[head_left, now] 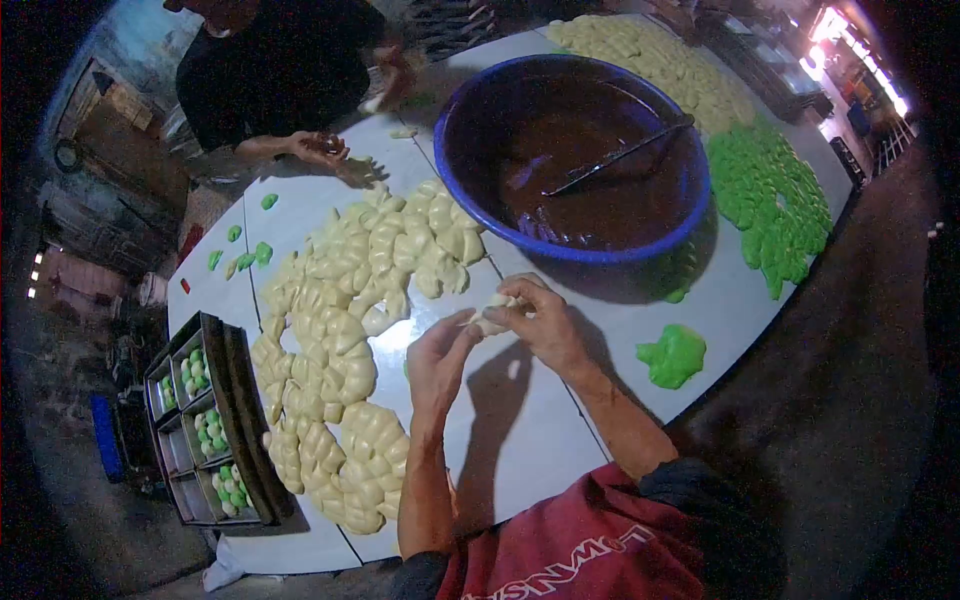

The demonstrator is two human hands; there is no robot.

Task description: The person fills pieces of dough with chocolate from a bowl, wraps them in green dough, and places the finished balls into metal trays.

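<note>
Between my two hands, above the white table (480,430), is a small piece of pale dough (490,322). My left hand (438,360) pinches it from the left with thumb and fingers. From the other side, my right hand (545,325) grips the same piece; its fingers partly cover the dough. Many cream dough pieces (335,345) lie clustered left of my hands. Beyond my right hand stands a blue basin (570,250) with dark brown paste (540,150) and a long dark stirring tool (610,165) inside. A flattened green dough lump (672,357) rests to the right.
Green dough pieces (770,205) and more cream pieces (650,60) spread along the right and far side. A divided metal tray (237,400) at left holds green and white balls (211,430). Small green scraps (263,253) lie far left. Another person (275,80) stands across the table.
</note>
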